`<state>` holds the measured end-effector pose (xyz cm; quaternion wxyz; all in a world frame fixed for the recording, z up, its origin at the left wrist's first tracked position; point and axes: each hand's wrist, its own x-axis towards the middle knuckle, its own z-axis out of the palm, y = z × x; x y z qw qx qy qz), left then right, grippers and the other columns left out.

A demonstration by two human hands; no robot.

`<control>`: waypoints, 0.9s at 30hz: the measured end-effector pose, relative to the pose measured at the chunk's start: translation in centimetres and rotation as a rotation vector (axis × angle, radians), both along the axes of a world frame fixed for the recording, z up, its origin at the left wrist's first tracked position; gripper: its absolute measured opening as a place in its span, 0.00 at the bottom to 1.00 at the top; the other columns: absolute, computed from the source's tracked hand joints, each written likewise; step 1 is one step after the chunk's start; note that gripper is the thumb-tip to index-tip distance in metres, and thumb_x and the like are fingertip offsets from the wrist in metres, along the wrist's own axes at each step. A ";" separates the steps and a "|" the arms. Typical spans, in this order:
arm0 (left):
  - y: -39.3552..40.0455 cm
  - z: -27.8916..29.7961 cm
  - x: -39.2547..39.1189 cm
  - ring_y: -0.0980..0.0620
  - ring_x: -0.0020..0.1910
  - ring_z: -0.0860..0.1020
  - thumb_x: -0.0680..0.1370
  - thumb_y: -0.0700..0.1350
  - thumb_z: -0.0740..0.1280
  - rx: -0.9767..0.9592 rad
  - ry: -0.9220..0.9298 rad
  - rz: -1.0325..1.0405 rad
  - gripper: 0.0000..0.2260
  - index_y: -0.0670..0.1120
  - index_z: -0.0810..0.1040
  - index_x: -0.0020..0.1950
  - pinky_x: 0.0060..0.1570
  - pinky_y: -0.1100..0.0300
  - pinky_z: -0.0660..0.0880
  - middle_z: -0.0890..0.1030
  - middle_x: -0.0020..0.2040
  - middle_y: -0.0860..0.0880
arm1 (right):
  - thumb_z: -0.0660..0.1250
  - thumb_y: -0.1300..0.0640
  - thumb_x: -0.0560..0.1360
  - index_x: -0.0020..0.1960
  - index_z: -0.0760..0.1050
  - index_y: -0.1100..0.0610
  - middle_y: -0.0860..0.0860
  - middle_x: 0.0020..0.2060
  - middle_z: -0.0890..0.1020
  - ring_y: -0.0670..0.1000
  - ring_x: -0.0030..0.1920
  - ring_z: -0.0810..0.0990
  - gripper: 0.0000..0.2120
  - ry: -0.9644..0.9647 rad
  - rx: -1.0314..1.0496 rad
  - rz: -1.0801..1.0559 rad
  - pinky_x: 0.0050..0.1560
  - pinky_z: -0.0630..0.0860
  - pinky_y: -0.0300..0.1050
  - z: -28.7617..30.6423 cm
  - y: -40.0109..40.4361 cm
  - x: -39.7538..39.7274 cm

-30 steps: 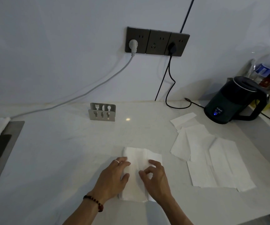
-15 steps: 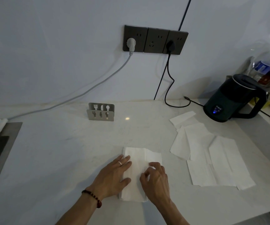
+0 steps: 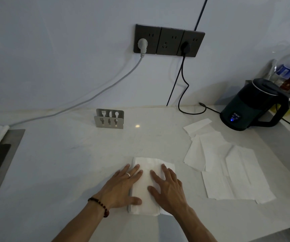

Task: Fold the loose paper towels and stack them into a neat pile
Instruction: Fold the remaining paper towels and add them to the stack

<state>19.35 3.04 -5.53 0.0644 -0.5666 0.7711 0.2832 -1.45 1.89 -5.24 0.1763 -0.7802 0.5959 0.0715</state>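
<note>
Pressing flat, fingers spread and gripping nothing, the left hand (image 3: 123, 185) and right hand (image 3: 168, 187) cover one folded stack (image 3: 145, 182); roughly five loose towels (image 3: 228, 168) lie right.

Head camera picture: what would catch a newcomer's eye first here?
Two bare hands, left hand and right hand, press flat on a folded paper towel pile at the counter's near middle. To the right lie loose paper towels, with a dark kettle behind them.
</note>
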 end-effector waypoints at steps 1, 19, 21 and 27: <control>0.1 0.0 0.0 0.53 0.77 0.35 0.74 0.66 0.63 0.001 -0.004 0.001 0.45 0.55 0.38 0.79 0.75 0.53 0.39 0.35 0.78 0.58 | 0.40 0.28 0.71 0.77 0.50 0.39 0.51 0.79 0.45 0.56 0.78 0.46 0.37 0.001 0.020 0.002 0.75 0.53 0.54 0.0 0.0 0.0; -5.4 1.7 -14.0 0.52 0.75 0.59 0.81 0.53 0.58 -0.352 0.185 -0.055 0.23 0.48 0.66 0.75 0.73 0.60 0.52 0.65 0.75 0.50 | 0.64 0.49 0.77 0.67 0.72 0.51 0.47 0.65 0.75 0.51 0.63 0.73 0.19 -0.226 -0.221 -0.391 0.63 0.71 0.45 -0.2 -2.5 -13.4; -6.6 1.2 -16.3 0.52 0.73 0.63 0.81 0.53 0.59 -0.368 0.180 -0.065 0.22 0.48 0.66 0.74 0.71 0.60 0.57 0.68 0.73 0.51 | 0.67 0.52 0.75 0.66 0.73 0.53 0.49 0.63 0.76 0.54 0.62 0.75 0.20 -0.189 -0.253 -0.373 0.60 0.73 0.48 -0.3 -3.4 -15.4; -10.8 -0.6 -21.4 0.47 0.64 0.74 0.75 0.47 0.69 -0.351 0.081 -0.041 0.19 0.45 0.75 0.66 0.59 0.54 0.72 0.76 0.64 0.47 | 0.79 0.51 0.61 0.59 0.78 0.51 0.52 0.57 0.81 0.55 0.54 0.81 0.27 -0.110 -0.307 -0.224 0.48 0.80 0.48 -1.2 -7.1 -18.8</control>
